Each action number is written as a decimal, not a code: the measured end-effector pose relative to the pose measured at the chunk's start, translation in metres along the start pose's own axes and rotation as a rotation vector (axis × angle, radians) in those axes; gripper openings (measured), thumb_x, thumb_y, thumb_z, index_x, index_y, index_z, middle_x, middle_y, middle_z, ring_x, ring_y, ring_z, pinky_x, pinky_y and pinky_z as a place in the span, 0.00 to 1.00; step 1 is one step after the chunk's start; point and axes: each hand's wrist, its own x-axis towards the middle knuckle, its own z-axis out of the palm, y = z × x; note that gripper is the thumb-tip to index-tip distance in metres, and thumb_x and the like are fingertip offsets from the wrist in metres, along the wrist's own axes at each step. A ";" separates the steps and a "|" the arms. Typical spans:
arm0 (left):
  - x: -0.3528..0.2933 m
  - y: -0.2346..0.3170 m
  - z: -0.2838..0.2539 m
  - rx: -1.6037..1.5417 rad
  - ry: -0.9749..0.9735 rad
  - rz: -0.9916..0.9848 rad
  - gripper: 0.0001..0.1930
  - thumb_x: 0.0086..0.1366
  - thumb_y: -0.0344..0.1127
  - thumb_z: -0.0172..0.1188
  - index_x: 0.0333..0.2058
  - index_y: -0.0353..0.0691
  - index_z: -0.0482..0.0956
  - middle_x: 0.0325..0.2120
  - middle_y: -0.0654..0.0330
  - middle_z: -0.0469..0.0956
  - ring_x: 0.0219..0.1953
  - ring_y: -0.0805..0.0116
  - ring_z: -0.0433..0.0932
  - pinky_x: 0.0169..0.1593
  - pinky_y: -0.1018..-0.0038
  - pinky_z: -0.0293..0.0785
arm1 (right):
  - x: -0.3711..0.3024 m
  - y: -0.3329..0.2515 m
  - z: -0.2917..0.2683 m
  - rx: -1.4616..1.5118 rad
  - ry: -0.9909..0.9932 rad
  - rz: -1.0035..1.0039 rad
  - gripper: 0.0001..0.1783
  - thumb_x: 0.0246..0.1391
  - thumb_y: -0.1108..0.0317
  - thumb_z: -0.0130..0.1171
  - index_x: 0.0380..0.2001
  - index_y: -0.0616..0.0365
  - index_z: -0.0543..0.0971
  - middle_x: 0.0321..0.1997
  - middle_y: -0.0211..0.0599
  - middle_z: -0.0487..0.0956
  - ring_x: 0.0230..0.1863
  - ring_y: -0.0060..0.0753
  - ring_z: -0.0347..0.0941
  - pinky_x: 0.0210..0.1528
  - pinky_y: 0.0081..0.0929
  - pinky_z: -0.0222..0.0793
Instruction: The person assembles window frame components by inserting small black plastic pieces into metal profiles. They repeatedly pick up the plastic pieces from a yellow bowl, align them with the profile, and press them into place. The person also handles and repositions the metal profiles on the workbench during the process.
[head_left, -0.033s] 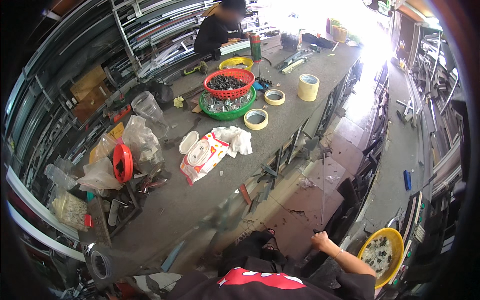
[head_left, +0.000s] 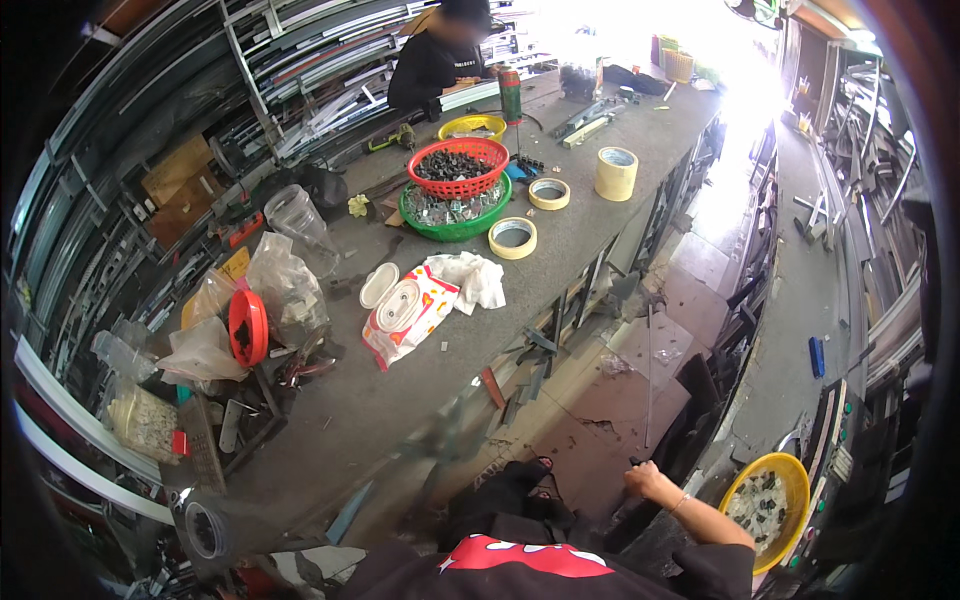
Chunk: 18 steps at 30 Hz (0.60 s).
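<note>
My right hand [head_left: 652, 484] hangs low beside my body, over the aisle floor near the right-hand bench. Its fingers are curled closed, and a small dark tip pokes out past them. What that belongs to is too small to make out. To the right of my forearm a yellow basket [head_left: 797, 487] holds clear and black small parts. My left hand does not show anywhere. On the large table to my left lie a wet-wipe pack [head_left: 408, 318] with its lid up and a crumpled white wipe [head_left: 480, 282].
A red basket [head_left: 490, 178] of black parts sits on a green basin [head_left: 462, 231] of metal pieces. Rolls of tape [head_left: 617, 175] stand nearby. Plastic bags [head_left: 284, 285] crowd the left. Another person [head_left: 430, 62] works across the table. Metal profiles fill racks both sides.
</note>
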 end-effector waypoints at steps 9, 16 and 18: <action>0.008 0.031 -0.019 0.076 0.025 0.071 0.26 0.60 0.52 0.46 0.43 0.32 0.69 0.45 0.46 0.72 0.48 0.50 0.71 0.51 0.58 0.64 | 0.000 0.003 -0.012 0.133 0.290 -0.207 0.17 0.54 0.56 0.51 0.40 0.56 0.77 0.39 0.45 0.80 0.43 0.46 0.77 0.43 0.44 0.73; 0.006 0.014 -0.023 0.150 -0.004 0.014 0.28 0.59 0.55 0.45 0.45 0.33 0.67 0.46 0.47 0.70 0.49 0.51 0.70 0.53 0.59 0.63 | -0.056 -0.011 -0.076 0.167 0.265 -0.050 0.27 0.52 0.56 0.53 0.56 0.53 0.69 0.56 0.38 0.73 0.56 0.45 0.70 0.54 0.45 0.66; 0.005 0.013 -0.024 0.160 -0.012 0.011 0.29 0.59 0.55 0.45 0.46 0.33 0.66 0.47 0.47 0.70 0.50 0.51 0.70 0.53 0.59 0.62 | -0.098 -0.032 -0.107 0.061 0.546 -0.346 0.41 0.46 0.65 0.58 0.65 0.49 0.56 0.68 0.36 0.59 0.66 0.43 0.57 0.62 0.46 0.58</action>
